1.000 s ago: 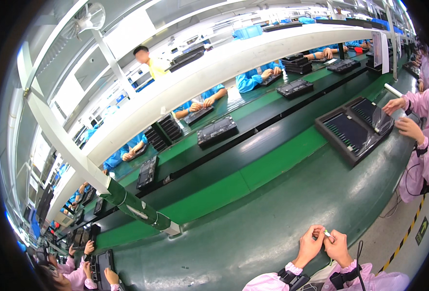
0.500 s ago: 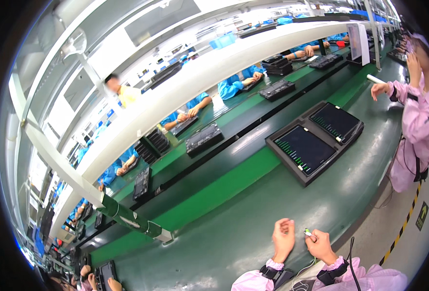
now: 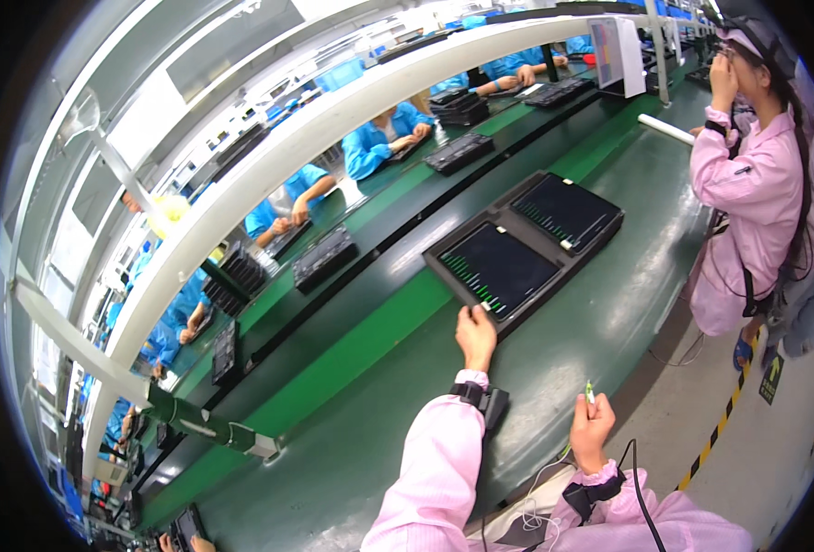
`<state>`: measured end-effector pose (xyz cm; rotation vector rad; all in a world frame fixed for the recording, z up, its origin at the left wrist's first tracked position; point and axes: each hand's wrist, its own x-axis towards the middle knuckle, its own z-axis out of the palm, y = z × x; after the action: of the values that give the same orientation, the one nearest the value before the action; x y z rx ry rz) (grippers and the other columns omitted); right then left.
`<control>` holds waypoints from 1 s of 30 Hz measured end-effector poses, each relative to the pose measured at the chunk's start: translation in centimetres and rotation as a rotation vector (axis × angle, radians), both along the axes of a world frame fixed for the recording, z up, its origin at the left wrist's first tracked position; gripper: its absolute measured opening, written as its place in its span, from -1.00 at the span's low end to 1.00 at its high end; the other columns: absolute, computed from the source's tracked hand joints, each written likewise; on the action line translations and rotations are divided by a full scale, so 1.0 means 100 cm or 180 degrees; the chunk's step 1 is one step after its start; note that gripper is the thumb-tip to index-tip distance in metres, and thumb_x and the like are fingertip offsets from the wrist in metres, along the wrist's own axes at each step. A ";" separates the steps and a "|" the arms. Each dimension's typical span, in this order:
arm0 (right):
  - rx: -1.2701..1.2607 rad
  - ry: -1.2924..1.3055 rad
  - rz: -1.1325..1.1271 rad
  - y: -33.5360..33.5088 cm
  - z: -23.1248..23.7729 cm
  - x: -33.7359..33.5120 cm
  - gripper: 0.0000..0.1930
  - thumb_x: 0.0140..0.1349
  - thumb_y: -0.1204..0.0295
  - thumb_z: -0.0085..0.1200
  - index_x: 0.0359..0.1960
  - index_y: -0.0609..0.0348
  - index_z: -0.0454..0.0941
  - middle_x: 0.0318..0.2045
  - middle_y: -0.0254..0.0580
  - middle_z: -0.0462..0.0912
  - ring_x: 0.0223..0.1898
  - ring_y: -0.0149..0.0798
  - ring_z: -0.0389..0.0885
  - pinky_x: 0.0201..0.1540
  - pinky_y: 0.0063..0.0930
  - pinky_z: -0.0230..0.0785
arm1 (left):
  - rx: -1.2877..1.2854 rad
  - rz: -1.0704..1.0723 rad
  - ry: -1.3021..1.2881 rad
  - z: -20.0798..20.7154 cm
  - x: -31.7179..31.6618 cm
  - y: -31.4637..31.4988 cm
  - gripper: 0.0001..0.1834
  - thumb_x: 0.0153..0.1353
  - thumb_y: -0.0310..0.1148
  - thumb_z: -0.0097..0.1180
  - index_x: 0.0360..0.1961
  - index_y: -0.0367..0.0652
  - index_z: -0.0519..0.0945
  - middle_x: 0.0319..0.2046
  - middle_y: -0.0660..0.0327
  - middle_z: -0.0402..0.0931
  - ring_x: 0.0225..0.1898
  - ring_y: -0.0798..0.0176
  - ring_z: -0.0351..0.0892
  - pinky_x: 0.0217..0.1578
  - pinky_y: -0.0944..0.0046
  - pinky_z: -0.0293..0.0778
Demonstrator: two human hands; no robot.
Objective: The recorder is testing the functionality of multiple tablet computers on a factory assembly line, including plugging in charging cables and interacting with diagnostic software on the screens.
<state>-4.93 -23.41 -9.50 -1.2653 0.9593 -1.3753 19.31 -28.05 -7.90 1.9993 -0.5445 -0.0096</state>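
Head view: the left hand [image 3: 476, 337] is reaching forward over the dark green conveyor table [image 3: 352, 442], fingers curled and touching the near edge of a flat black rectangular tray with a dark screen-like panel [image 3: 497, 272] showing green bar marks. A second matching black tray [image 3: 565, 212] is lying just beside it, to the far right, touching or nearly so. The right hand [image 3: 591, 432] is sitting nearer, at the table's near edge, closed around a small thin green-tipped tool [image 3: 589, 393] pointing up (can't tell what kind). Both sleeves are pink, each wrist wearing a black strap, with a thin cable [image 3: 642, 501] trailing from the right one. At the right, another person in a pink coat [image 3: 752, 198] is standing by the table, one hand raised to the head. Beyond a bright green strip, a white overhead beam [image 3: 333, 129] is crossing the scene, and workers in blue coats [image 3: 379, 138] are sitting on the far side with more black trays [image 3: 326, 258].
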 end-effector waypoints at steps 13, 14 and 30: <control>-0.0231 0.0463 0.0038 -0.005 -0.010 0.003 -0.67 0.08 0.58 0.04 -0.70 0.18 0.13 -0.81 -0.43 0.12 -0.69 -0.61 0.07 -0.71 -0.53 -0.06 | 0.0113 -0.0209 0.0589 0.006 0.040 -0.005 -0.57 -0.01 -0.29 0.13 -0.19 -0.44 0.54 -0.29 -0.03 0.59 -0.29 0.16 0.58 -0.22 0.27 0.43; -0.0230 0.0477 0.0020 -0.006 -0.010 0.003 -0.67 0.08 0.58 0.04 -0.70 0.18 0.13 -0.81 -0.43 0.12 -0.69 -0.61 0.07 -0.71 -0.53 -0.06 | 0.0115 -0.0228 0.0602 0.009 0.039 -0.008 -0.57 -0.01 -0.29 0.13 -0.19 -0.44 0.54 -0.29 -0.03 0.59 -0.29 0.16 0.58 -0.22 0.27 0.43; -0.0199 0.0452 -0.0044 -0.013 -0.012 -0.004 -0.63 0.12 0.55 0.05 -0.71 0.15 0.09 -0.79 -0.46 0.13 -0.67 -0.61 0.07 -0.69 -0.55 -0.06 | 0.0594 -0.0190 0.0510 0.038 0.024 -0.014 -0.48 -0.11 -0.29 0.19 -0.20 -0.55 0.49 -0.30 -0.07 0.56 -0.27 0.09 0.58 -0.25 0.26 0.45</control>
<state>-5.31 -24.67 -10.73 -1.4213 1.0301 -1.3491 21.74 -29.40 -4.08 2.1396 -0.5151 -0.2636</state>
